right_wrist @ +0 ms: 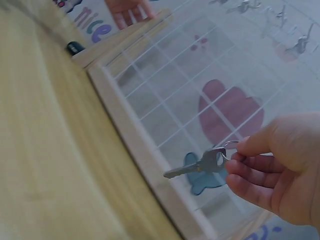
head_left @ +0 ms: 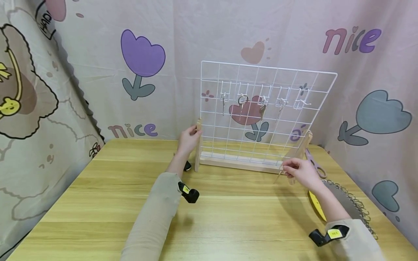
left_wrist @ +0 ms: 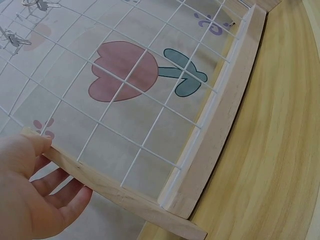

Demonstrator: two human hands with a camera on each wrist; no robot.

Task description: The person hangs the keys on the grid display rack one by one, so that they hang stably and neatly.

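Note:
A white wire grid rack [head_left: 258, 66] stands in a wooden base [head_left: 241, 164]. Its left wooden post [head_left: 197, 156] is gripped near the top by my left hand [head_left: 189, 139], thumb on one side and fingers on the other in the left wrist view. My right hand [right_wrist: 285, 170] pinches a small metal ring, and from it a key [right_wrist: 202, 164] points away from the fingers, in front of the grid's lower right part. Higher on the grid, several white hooks carry keys on rings, one being a key [head_left: 223, 106] at the left. The rightmost hook [head_left: 301, 104] bears no key.
Purple scissors [head_left: 321, 172] lie behind my right hand. Near my right forearm is a round dark grey thing [head_left: 341, 195] with wire loops along its rim and a yellow piece [head_left: 316, 207] beside it. A patterned curtain [head_left: 189, 29] hangs behind the wooden table [head_left: 98, 203].

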